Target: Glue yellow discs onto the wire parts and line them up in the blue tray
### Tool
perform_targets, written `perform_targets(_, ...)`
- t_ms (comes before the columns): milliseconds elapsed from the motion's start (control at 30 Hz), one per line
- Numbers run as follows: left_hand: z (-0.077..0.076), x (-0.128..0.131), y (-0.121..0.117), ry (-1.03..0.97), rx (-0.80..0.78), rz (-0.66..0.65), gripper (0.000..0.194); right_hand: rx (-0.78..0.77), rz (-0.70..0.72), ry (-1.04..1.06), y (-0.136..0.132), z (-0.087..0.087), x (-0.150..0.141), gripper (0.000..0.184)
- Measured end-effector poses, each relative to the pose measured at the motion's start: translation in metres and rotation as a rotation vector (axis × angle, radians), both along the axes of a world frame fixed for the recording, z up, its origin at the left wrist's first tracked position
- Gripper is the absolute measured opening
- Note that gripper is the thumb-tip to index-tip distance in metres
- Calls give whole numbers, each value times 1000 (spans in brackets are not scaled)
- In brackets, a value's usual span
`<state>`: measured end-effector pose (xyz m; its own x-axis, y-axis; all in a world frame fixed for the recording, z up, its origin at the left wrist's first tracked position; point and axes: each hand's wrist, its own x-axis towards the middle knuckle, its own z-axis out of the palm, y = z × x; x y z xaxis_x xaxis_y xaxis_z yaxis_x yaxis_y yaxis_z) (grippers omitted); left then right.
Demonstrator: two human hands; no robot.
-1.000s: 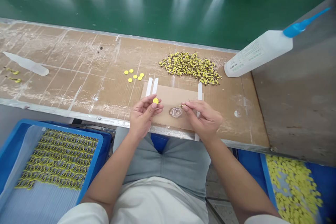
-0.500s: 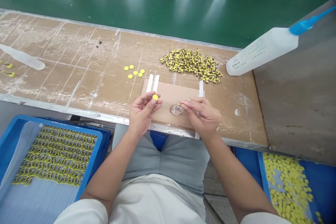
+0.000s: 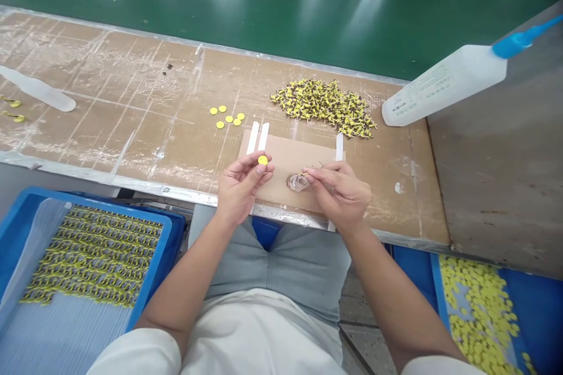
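The left hand [image 3: 241, 190] pinches a yellow disc [image 3: 263, 159] at the fingertips, the right hand [image 3: 338, 196] pinches a small yellow piece [image 3: 303, 174] above a glass jar [image 3: 297, 182], and rows of pieces [image 3: 92, 258] only partly fill the blue tray [image 3: 88, 202] at lower left, with a loose heap of pieces [image 3: 323, 108] at upper centre.

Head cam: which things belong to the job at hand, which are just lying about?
In use: left hand holding a yellow disc; right hand pinching a small yellow piece; glass jar; cardboard sheet.
Lying about: loose yellow discs; heap of yellow-and-brown pieces; white squeeze bottle; translucent bottle; blue tray.
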<state>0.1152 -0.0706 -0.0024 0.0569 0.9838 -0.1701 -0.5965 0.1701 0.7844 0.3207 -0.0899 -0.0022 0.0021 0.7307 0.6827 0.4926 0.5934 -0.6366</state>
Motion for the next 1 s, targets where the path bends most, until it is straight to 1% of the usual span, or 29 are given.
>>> perform_targets(133,1,0,0,-3,-1,12,31,-5,12,1,0,1,-1,32)
perform_targets(233,2,0,0,-7,-1,11,31,-6,8,6,0,2,-1,28)
perform_targets(400,3,1,0,-9,9,-1,29,-3,-72,69,0,-2,2,23)
perform_targets(500,3,1,0,-24,16,-23,28,32,-95,17,1,-3,3,22)
perform_targets(633,5,0,0,-22,6,-20,28,51,-63,-48,4,-2,2,21)
perform_targets(733,5,0,0,-28,9,-20,28,62,-44,-64,5,-1,2,23)
perform_targets(1000,4,0,0,-65,19,-11,28,32,-48,-113,3,-1,3,16)
